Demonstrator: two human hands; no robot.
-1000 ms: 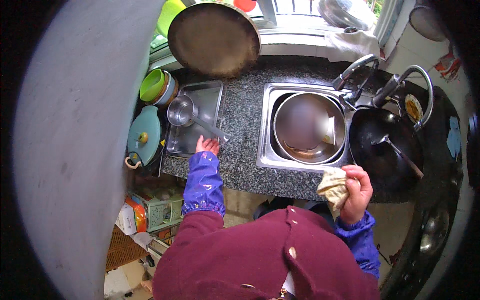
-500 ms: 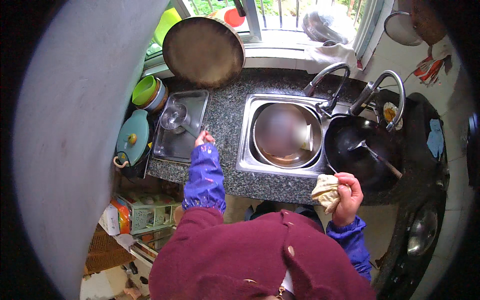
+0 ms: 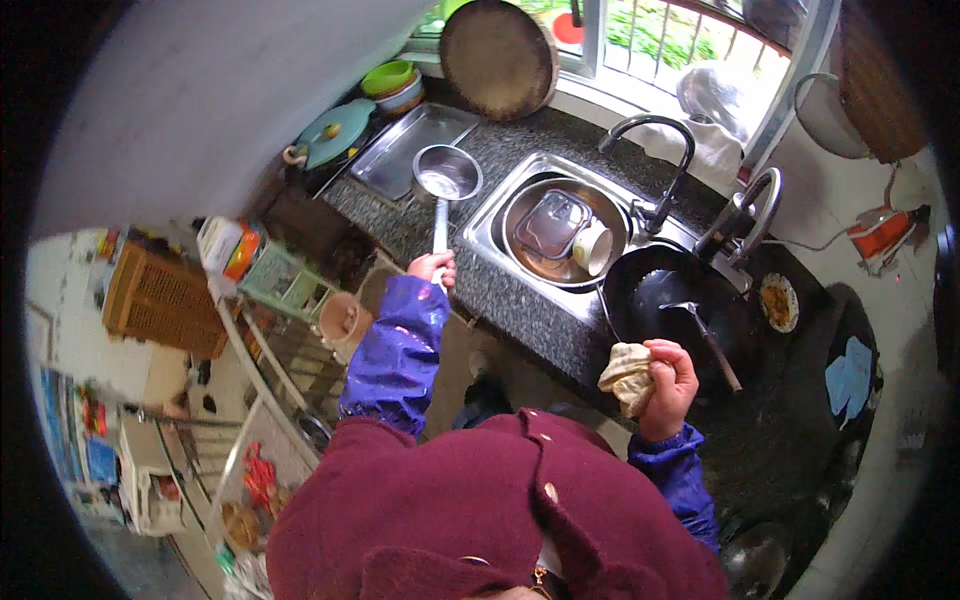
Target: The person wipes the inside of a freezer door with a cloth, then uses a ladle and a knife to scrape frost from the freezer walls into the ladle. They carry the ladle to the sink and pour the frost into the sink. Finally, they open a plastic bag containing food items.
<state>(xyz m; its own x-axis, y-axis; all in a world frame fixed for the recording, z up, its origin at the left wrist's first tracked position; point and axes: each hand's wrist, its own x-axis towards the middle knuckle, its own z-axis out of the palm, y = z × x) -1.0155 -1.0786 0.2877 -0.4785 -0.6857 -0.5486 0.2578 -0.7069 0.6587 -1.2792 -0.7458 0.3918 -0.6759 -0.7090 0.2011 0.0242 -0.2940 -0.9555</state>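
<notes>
My left hand (image 3: 434,268) is closed round the pale handle of a metal water dipper (image 3: 447,172), whose round bowl is held above the counter beside the tray. A crumpled, off-white cloth (image 3: 628,379) is gripped in my right hand (image 3: 668,385), in front of the near rim of a large black wok (image 3: 650,300). Inside the wok rests a metal spatula (image 3: 712,345) with a brown handle. Left of it, the steel sink (image 3: 484,222) holds a metal basin (image 3: 517,262), with a clear rectangular container (image 3: 552,222) and a white cup (image 3: 592,248) in it.
A shallow metal tray (image 3: 405,150) lies on the granite counter (image 3: 500,285) near a teal-lidded pot (image 3: 335,130) and stacked bowls (image 3: 388,78). A big round board (image 3: 498,60) leans by the window. Two curved faucets (image 3: 690,150) rise behind sink and wok. A small dish (image 3: 778,302) stands right.
My left hand has lifted the dipper from the tray and brought it toward the sink. The view has turned, and my right hand still holds the cloth near the wok.
</notes>
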